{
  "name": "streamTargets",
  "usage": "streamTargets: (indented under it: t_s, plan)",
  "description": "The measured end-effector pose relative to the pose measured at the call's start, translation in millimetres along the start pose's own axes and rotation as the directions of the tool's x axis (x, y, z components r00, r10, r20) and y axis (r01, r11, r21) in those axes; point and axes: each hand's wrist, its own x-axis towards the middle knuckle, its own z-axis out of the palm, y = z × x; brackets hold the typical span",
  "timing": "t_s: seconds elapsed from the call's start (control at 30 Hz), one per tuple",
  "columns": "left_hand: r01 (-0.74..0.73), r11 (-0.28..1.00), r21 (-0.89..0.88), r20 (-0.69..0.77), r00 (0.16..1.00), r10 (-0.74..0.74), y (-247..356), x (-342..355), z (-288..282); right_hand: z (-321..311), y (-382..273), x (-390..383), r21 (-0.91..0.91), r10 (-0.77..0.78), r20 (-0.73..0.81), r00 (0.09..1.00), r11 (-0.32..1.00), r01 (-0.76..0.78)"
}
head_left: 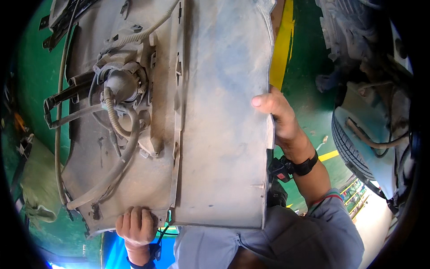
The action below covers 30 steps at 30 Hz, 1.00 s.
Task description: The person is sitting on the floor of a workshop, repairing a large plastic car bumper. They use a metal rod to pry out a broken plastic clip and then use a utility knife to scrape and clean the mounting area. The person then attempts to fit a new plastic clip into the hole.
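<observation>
A dusty car bumper cover (224,116), its inner side toward me, fills the middle of the view. Around its lower edge, left of centre, my left hand (135,225) is closed with the fingers curled over the rim. My right hand (278,112) grips the right edge, the thumb lying on the inner face and the other fingers hidden behind. A round lamp housing (122,85) is fixed to the bumper's left part. From it a ribbed wiring hose (145,33) runs upward, and a thicker dusty hose (107,181) curves down to the lower left.
At the right stands a vehicle part with a tyre (351,139) and exposed front structure (354,36). The green floor (309,85) carries a yellow stripe (282,45). A greenish cloth-like piece (42,184) is at the far left.
</observation>
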Motion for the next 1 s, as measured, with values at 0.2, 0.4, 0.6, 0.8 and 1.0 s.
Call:
streamTargets:
  t_s: [0.2, 0.4, 0.6, 0.8, 1.0]
  plan:
    - [-0.028, 1.0, -0.001, -0.037, 0.999, 0.028, 1, 7, 1, -7, 12, 1, -0.037, -0.069, 0.015, 0.998, 0.997, 0.069]
    - [0.03, 0.999, -0.03, -0.023, 0.999, -0.031, 7, 2, 0, -8, 12, 0, -0.012, -0.009, 0.014, 1.0, 1.0, 0.01]
    - [0.045, 0.944, -0.328, -0.185, 0.977, -0.11, 24, 6, -23, -7, 14, -3, 0.023, -0.054, -0.033, 0.998, 0.998, 0.055]
    - [0.277, 0.511, -0.814, -0.042, 0.849, -0.526, 62, -52, -6, -13, -1, -18, -0.31, -0.41, -0.087, 0.908, 0.878, 0.366]
    - [0.159, -0.129, -0.979, 0.204, 0.818, -0.537, 53, -85, 87, 28, -44, -134, -0.715, -0.862, 0.156, 0.482, 0.238, 0.657]
